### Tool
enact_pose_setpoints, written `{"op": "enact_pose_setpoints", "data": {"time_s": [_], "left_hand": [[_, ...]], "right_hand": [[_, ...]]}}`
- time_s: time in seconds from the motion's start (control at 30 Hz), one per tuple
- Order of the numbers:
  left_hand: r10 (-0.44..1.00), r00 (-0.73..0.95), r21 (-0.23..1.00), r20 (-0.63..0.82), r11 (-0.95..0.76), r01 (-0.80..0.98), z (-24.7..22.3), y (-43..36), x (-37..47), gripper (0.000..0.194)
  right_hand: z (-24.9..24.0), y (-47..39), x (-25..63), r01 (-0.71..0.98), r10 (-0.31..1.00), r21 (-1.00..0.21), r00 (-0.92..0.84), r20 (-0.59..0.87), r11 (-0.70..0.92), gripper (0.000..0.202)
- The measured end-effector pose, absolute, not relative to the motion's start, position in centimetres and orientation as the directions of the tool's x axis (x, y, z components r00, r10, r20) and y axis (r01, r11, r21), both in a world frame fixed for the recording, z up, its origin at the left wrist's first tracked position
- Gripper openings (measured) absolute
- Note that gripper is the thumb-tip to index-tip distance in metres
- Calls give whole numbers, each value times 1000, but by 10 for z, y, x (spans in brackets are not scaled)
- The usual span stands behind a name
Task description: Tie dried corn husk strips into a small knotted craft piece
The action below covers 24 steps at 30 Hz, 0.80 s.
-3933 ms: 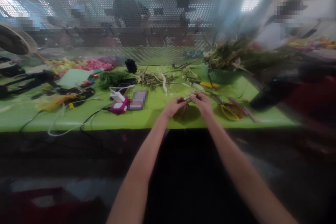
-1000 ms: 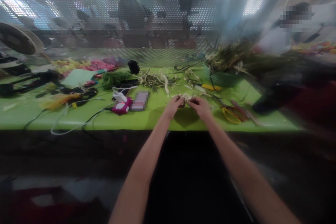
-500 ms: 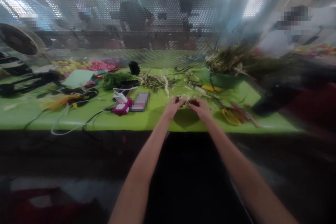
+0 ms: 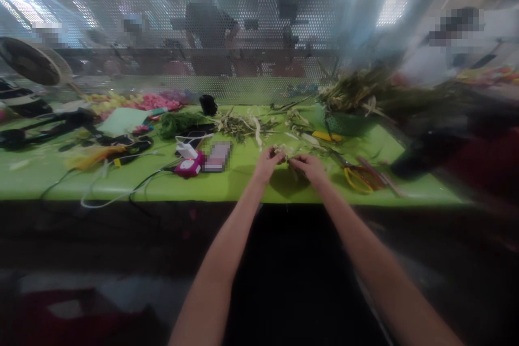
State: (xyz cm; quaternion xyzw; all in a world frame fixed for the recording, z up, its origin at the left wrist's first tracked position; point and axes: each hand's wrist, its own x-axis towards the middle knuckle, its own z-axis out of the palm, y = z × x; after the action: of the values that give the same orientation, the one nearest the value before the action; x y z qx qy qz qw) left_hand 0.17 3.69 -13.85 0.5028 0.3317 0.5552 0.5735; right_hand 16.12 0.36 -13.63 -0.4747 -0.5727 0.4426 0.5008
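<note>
My left hand (image 4: 269, 163) is closed in a pinch on a small bunch of pale dried plant sprigs (image 4: 283, 150), held above the green table (image 4: 239, 186). Close by on its right, my right hand (image 4: 308, 167) pinches part of the same sprigs, and a pale strip hangs below its fingers. The fingertips partly hide the bunch. Past my hands, a heap of dried stems and leaves (image 4: 237, 123) lies on the table. Scissors with yellow handles (image 4: 357, 179) rest right of my right hand, near a yellow-handled tool (image 4: 325, 136).
A magenta power adapter (image 4: 190, 165) with a white plug and cables stands at left, beside a phone (image 4: 218, 156). At the back right, a green basket (image 4: 344, 123) holds dried stems. Behind the table rises a perforated metal screen (image 4: 251, 27). A fan (image 4: 30, 62) is far left.
My right hand's fingers have drawn slightly apart from the left hand's, and a pale strip now shows hanging below them. My left hand has hardly moved.
</note>
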Motion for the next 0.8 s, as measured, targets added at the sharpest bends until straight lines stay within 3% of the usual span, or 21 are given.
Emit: {"op": "enact_pose_setpoints", "data": {"time_s": [0.33,0.53,0.6,0.67,0.73,0.8], "left_hand": [[970,143,951,199,-155,-266,-143,42,0,33],[988,114,962,103,-70,-262,-141,41,-8,37],[990,111,963,82,-50,-263,-141,43,-10,37],[992,104,961,65,-34,-276,-142,45,-10,36],[994,98,959,48,-18,-284,-144,47,-10,35],[995,99,959,33,-3,-284,-146,47,-9,34]], "right_hand": [[-140,7,160,115,978,-972,-43,203,206,32],[-120,-12,187,61,902,-917,171,398,393,33],[-114,-25,206,168,900,-903,125,418,396,29],[-114,-37,225,385,916,-844,-10,401,373,22],[-119,-45,241,565,918,-725,-193,347,393,19],[-126,-49,256,690,906,-591,-270,326,419,19]]}}
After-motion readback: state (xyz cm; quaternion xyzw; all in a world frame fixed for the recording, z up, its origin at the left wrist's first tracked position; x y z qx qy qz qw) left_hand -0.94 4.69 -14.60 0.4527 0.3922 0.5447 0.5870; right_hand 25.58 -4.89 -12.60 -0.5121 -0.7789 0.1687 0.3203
